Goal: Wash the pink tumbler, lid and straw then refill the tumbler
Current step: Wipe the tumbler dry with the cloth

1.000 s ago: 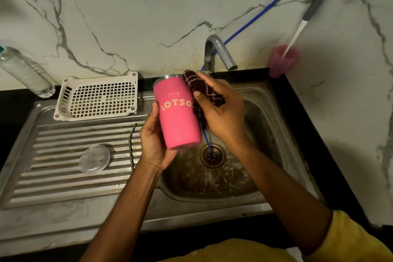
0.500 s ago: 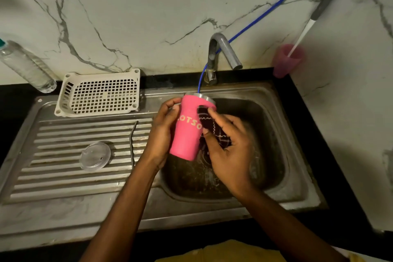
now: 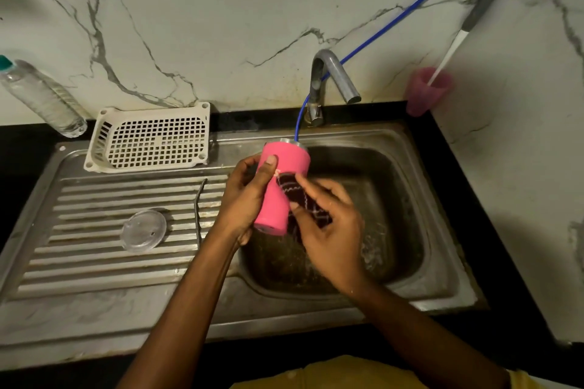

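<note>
Tumbler (image 3: pixel 279 199) is over the sink (image 3: pixel 407 199), tilted, with the left hand (image 3: pixel 241 202) grip curled round its side. Right hand (image 3: pixel 333 234) grip pinches a dark cloth (image 3: pixel 303 202) against the pink wall. Outside scrub looks mid-way. Lid (image 3: pixel 143 230) and straw (image 3: pixel 197 208) lie on the draining board (image 3: pixel 94 265), likely unwashed. Rinse and refill remain.

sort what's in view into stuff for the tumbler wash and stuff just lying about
For the job: pink tumbler in the left hand; dark cloth in the right hand; clear lid and metal straw on the drainboard; tap.

Lying about: white basket; plastic bottle; pink cup holding a brush.
</note>
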The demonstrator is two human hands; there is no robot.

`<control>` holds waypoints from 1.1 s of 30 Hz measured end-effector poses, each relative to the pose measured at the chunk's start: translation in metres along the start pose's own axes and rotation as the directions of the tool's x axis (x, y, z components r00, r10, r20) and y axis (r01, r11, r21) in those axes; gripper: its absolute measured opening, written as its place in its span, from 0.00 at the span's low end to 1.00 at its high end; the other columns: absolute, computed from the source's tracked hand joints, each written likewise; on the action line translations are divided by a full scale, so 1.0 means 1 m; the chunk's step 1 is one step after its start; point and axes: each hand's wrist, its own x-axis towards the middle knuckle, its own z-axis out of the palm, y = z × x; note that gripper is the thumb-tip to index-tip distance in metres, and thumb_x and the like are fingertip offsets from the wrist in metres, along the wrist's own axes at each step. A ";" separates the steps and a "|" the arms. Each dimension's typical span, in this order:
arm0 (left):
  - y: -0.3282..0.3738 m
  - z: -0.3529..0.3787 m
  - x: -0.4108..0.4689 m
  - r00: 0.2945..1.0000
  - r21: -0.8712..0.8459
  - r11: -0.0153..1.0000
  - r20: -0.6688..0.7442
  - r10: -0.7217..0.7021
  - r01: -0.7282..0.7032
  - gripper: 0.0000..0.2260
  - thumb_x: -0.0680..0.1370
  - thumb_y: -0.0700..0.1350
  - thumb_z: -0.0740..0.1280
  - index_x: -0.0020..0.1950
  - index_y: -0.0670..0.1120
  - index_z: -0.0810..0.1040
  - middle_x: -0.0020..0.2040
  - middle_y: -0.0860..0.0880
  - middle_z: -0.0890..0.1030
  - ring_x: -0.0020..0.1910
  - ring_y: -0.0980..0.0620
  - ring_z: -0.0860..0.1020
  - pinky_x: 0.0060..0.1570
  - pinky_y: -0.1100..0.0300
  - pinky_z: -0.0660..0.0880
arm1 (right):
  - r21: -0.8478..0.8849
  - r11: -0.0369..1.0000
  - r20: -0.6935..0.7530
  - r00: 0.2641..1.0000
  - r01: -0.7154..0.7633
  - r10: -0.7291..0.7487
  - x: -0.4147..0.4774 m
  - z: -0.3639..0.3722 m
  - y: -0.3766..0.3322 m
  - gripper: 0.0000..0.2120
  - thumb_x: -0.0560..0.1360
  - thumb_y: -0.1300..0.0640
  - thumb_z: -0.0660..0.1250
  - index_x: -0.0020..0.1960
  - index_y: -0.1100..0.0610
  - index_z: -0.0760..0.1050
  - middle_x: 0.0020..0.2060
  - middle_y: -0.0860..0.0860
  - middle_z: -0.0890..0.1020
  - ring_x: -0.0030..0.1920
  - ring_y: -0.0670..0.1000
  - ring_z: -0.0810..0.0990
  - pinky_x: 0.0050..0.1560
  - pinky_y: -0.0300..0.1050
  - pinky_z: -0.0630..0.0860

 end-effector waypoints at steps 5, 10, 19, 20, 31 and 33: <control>0.013 -0.006 0.003 0.998 -0.037 0.999 0.060 -0.029 0.031 0.25 0.72 0.58 0.75 0.62 0.46 0.76 0.49 0.46 0.84 0.43 0.50 0.84 0.41 0.52 0.81 | -0.042 0.990 -0.034 0.991 -0.133 0.132 0.073 0.000 -0.003 0.21 0.75 0.55 0.73 0.67 0.46 0.78 0.55 0.43 0.81 0.52 0.36 0.78 0.57 0.30 0.72; 0.009 -0.012 0.003 0.998 -0.062 0.996 0.035 -0.055 0.057 0.39 0.70 0.56 0.78 0.77 0.50 0.64 0.60 0.44 0.82 0.49 0.48 0.85 0.43 0.50 0.81 | 0.030 0.957 0.115 0.952 -0.288 0.283 0.095 0.003 -0.003 0.20 0.76 0.54 0.72 0.66 0.41 0.78 0.57 0.40 0.83 0.57 0.40 0.80 0.62 0.50 0.79; -0.021 -0.006 0.006 0.996 -0.222 0.971 -0.020 -0.089 0.083 0.37 0.71 0.56 0.75 0.75 0.67 0.60 0.73 0.44 0.70 0.60 0.38 0.81 0.51 0.39 0.81 | 0.204 0.909 0.112 0.931 -0.365 0.348 0.054 0.010 0.009 0.22 0.75 0.56 0.73 0.68 0.46 0.77 0.60 0.47 0.82 0.59 0.42 0.81 0.64 0.45 0.77; -0.024 -0.008 0.007 0.995 -0.231 0.968 -0.007 -0.099 0.095 0.39 0.73 0.56 0.75 0.76 0.70 0.56 0.76 0.45 0.68 0.62 0.39 0.80 0.51 0.38 0.81 | 0.238 0.891 0.136 0.921 -0.387 0.364 0.044 0.007 0.012 0.23 0.75 0.55 0.73 0.69 0.46 0.76 0.62 0.47 0.81 0.61 0.42 0.80 0.63 0.42 0.76; -0.048 0.003 0.003 0.996 0.086 0.996 0.089 -0.011 0.003 0.23 0.70 0.71 0.67 0.64 0.70 0.77 0.81 0.48 0.60 0.81 0.44 0.53 0.77 0.35 0.54 | 0.541 0.118 0.495 0.429 -0.833 0.755 0.032 -0.009 0.015 0.09 0.78 0.57 0.67 0.59 0.54 0.76 0.41 0.52 0.83 0.32 0.46 0.83 0.24 0.38 0.75; -0.041 0.004 -0.003 0.985 0.025 0.999 0.169 0.029 -0.034 0.24 0.69 0.67 0.68 0.65 0.70 0.76 0.82 0.48 0.58 0.82 0.46 0.50 0.78 0.38 0.52 | 0.485 0.095 0.516 0.372 -0.869 0.771 0.037 -0.013 0.013 0.08 0.78 0.54 0.67 0.56 0.55 0.78 0.37 0.51 0.83 0.30 0.46 0.82 0.23 0.36 0.75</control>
